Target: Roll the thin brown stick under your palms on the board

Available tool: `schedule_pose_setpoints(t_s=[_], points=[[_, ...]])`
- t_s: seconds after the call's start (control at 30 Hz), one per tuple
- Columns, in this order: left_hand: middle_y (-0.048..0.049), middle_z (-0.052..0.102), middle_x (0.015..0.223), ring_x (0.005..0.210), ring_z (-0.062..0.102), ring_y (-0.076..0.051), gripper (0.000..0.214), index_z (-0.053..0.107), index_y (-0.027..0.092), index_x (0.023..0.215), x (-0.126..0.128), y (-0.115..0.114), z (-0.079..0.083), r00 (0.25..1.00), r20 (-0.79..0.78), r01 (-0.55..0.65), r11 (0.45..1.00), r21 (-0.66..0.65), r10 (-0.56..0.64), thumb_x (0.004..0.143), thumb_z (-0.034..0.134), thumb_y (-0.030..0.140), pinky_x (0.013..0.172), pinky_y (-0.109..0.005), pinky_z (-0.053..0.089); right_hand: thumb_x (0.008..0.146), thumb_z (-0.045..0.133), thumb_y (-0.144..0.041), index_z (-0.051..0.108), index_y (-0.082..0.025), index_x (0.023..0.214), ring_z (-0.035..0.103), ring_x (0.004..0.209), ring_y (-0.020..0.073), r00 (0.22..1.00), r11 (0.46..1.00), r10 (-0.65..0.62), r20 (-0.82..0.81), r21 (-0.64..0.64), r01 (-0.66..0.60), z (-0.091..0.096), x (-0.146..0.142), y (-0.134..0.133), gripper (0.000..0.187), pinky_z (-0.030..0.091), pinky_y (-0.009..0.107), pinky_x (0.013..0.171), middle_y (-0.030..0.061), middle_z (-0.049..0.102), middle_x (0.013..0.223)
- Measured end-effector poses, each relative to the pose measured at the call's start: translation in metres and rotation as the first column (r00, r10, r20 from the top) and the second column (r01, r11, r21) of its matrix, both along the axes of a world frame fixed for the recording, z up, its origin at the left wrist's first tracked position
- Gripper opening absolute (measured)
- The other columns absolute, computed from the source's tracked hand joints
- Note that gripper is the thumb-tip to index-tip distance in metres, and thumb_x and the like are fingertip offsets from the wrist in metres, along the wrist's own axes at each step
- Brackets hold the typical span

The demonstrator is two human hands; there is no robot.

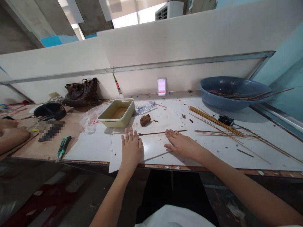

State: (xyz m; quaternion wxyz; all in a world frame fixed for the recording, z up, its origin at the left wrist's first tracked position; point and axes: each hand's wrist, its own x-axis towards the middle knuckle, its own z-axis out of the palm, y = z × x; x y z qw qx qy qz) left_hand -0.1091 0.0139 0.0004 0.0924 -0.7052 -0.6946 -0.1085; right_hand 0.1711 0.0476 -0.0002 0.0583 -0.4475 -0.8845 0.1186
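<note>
My left hand (130, 146) lies palm down on the white board, fingers stretched out, its fingertips at the left end of a thin brown-coated stick (153, 133). My right hand (181, 143) rests flat with its fingers over the same stick, whose bare right part shows past the fingertips. Both hands are open and grip nothing. Just beyond them sits a lump of brown paste (145, 120), with small crumbs beside it. A bundle of thin yellowish sticks (208, 117) lies to the right of my right hand, with several loose sticks across it.
A cream tub (111, 124) with brownish liquid stands behind my left hand. At the back right is a blue basin (227, 102) holding sticks. A phone (162, 86) leans on the partition. Leftward are a handbag (81, 93), cutters (63, 148) and what looks like another person's arm (14, 134).
</note>
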Motion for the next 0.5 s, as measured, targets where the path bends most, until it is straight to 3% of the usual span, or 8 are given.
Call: schedule_pose_setpoints(t_s=[0.17,0.27,0.33,0.43,0.5], points=[[-0.0204,0.041,0.173,0.165,0.026,-0.042,0.048,0.063,0.012,0.148,-0.010,0.007,-0.003,0.993,0.077,0.091,0.993,-0.069,-0.085,0.107,0.041,0.023,0.129,-0.065,0.032,0.110,0.029,-0.070,0.035,-0.012,0.171,0.033,0.162,0.0335,0.999,1.000,0.000,-0.037,-0.012,-0.001,-0.003,0.003,-0.001,0.084,0.030,0.051,0.133,0.0179,0.033,0.175],[-0.0208,0.043,0.172,0.165,0.027,-0.043,0.045,0.065,0.013,0.145,-0.012,0.012,0.002,0.988,0.121,0.101,0.995,-0.013,-0.099,0.106,0.043,0.021,0.127,-0.067,0.034,0.109,0.034,-0.068,0.035,-0.015,0.171,0.034,0.161,0.0339,0.998,1.000,0.008,-0.063,-0.008,-0.008,-0.002,0.005,-0.001,0.081,0.030,0.052,0.133,0.0158,0.035,0.175],[-0.0189,0.049,0.169,0.162,0.033,-0.040,0.044,0.065,0.014,0.144,-0.013,0.017,0.007,0.974,0.165,0.147,0.987,0.057,-0.155,0.105,0.045,0.020,0.127,-0.062,0.038,0.110,0.036,-0.066,0.036,-0.015,0.171,0.033,0.162,0.0332,0.998,1.000,0.012,-0.059,-0.016,-0.012,0.000,0.007,-0.001,0.079,0.031,0.050,0.133,0.0153,0.034,0.175],[-0.0158,0.070,0.142,0.138,0.058,-0.035,0.034,0.075,0.017,0.128,-0.015,0.026,0.015,0.950,0.213,0.216,0.973,0.088,-0.230,0.102,0.052,0.020,0.117,-0.052,0.049,0.110,0.036,-0.064,0.037,-0.015,0.171,0.031,0.163,0.0330,0.999,0.999,0.005,-0.053,-0.038,-0.007,0.005,0.008,-0.002,0.078,0.031,0.050,0.132,0.0149,0.032,0.176],[-0.0133,0.077,0.119,0.118,0.064,-0.034,0.027,0.081,0.019,0.110,-0.015,0.029,0.017,0.947,0.225,0.218,0.974,0.068,-0.228,0.101,0.056,0.022,0.106,-0.050,0.054,0.110,0.036,-0.064,0.037,-0.015,0.171,0.030,0.163,0.0327,0.999,0.999,0.002,-0.053,-0.050,-0.004,0.006,0.007,-0.002,0.078,0.030,0.050,0.133,0.0144,0.031,0.176]])
